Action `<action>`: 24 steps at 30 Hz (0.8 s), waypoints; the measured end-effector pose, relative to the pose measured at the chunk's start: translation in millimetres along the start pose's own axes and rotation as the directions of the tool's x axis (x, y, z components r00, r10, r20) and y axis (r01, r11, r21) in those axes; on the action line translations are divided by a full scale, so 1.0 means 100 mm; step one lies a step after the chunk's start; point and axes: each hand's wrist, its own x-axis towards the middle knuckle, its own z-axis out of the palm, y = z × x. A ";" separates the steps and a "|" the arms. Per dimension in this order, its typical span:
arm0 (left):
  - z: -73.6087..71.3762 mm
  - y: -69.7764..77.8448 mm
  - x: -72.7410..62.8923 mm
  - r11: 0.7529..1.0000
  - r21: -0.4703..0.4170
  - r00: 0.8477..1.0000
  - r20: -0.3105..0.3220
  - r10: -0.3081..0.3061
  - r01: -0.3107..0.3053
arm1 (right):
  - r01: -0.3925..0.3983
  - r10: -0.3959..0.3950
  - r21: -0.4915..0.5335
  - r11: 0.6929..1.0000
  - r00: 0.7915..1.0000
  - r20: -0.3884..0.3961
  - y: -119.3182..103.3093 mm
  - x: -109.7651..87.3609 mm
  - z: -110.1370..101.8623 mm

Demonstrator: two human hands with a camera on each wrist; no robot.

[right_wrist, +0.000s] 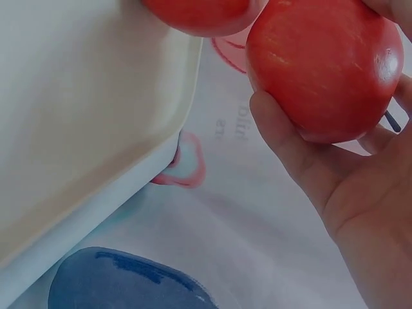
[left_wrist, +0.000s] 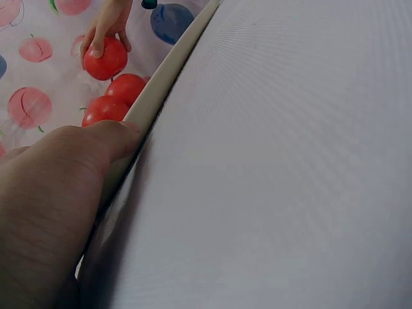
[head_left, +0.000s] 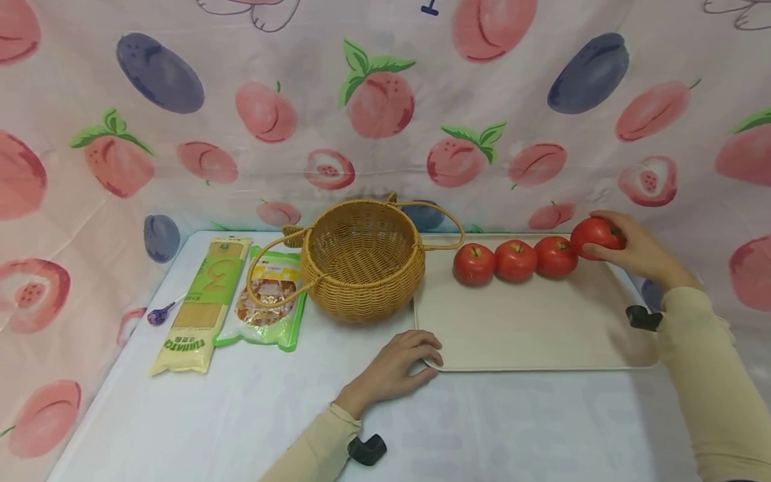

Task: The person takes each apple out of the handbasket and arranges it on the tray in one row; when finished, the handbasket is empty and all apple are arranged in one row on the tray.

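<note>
My right hand (head_left: 632, 244) grips a red apple (right_wrist: 325, 67) above the back right part of the beige tray (head_left: 530, 335), fingers and thumb round its sides. The held apple's stem points toward the palm. Three more apples (head_left: 515, 260) sit in a row along the tray's back edge, just left of the held one. At the tray's front left corner, my left hand (head_left: 397, 365) holds the rim between bent fingers and thumb. In the left wrist view the thumb (left_wrist: 116, 136) lies against the rim, and the other fingers are mostly hidden.
A wicker basket (head_left: 361, 294) with its handles folded outward stands left of the tray. Farther left lie a green and white food packet (head_left: 268, 301), a pack of noodles (head_left: 201, 304) and a purple-wrapped lollipop (head_left: 159, 314). A fruit-patterned cloth (head_left: 379, 161) hangs behind the table.
</note>
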 end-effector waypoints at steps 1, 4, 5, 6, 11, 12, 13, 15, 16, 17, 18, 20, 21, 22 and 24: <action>0.00 0.00 0.00 1.000 0.001 1.000 0.000 0.000 0.000 | 0.002 -0.002 0.001 1.000 1.000 -0.002 0.01 0.00 0.00; 0.00 0.00 0.00 1.000 0.008 1.000 0.003 -0.005 0.005 | 0.000 0.000 0.002 1.000 1.000 0.000 0.03 0.00 -0.01; 0.01 0.00 0.00 1.000 0.008 1.000 0.004 -0.006 0.006 | -0.001 0.001 0.002 1.000 1.000 0.001 0.03 -0.01 -0.01; 0.01 -0.01 0.00 1.000 0.009 1.000 0.004 -0.007 0.007 | -0.005 0.005 0.002 1.000 1.000 0.003 0.04 -0.01 -0.01; 0.01 -0.01 0.00 1.000 0.009 1.000 0.007 -0.008 0.008 | -0.008 0.008 -0.002 1.000 1.000 0.004 0.08 0.00 -0.01; 0.01 -0.01 0.00 1.000 0.010 1.000 0.007 -0.008 0.008 | -0.006 0.006 -0.003 1.000 1.000 0.005 0.10 0.00 -0.01; 0.01 -0.01 0.00 1.000 0.010 1.000 0.007 -0.010 0.010 | -0.006 0.006 -0.006 1.000 1.000 0.005 0.11 0.00 -0.01; 0.01 -0.01 0.00 1.000 0.011 1.000 0.005 -0.009 0.009 | -0.010 0.011 -0.013 1.000 1.000 0.006 0.13 0.01 -0.01; 0.01 -0.01 0.00 1.000 0.013 1.000 0.002 -0.008 0.008 | -0.010 0.010 -0.016 1.000 1.000 0.007 0.15 0.02 0.00; 0.01 -0.01 0.00 1.000 0.013 1.000 0.000 -0.007 0.007 | -0.012 0.012 -0.019 1.000 1.000 0.008 0.16 0.03 0.00; 0.01 -0.01 0.00 1.000 0.012 1.000 -0.001 -0.009 0.009 | -0.015 0.015 -0.022 1.000 1.000 0.012 0.18 0.03 0.01; 0.01 -0.01 0.00 1.000 0.012 1.000 -0.002 -0.007 0.007 | -0.030 0.030 -0.027 0.999 0.999 0.020 0.20 0.04 0.02; 0.01 -0.01 0.00 1.000 0.011 1.000 -0.001 -0.008 0.008 | -0.037 0.038 -0.027 0.999 0.999 0.024 0.21 0.04 0.02; 0.01 0.00 0.00 1.000 0.011 1.000 -0.001 -0.008 0.008 | -0.043 0.043 -0.031 0.999 0.999 0.028 0.22 0.04 0.03; 0.02 0.00 0.00 1.000 0.007 1.000 0.001 -0.011 0.011 | -0.047 0.048 -0.037 0.998 0.998 0.029 0.26 0.05 0.05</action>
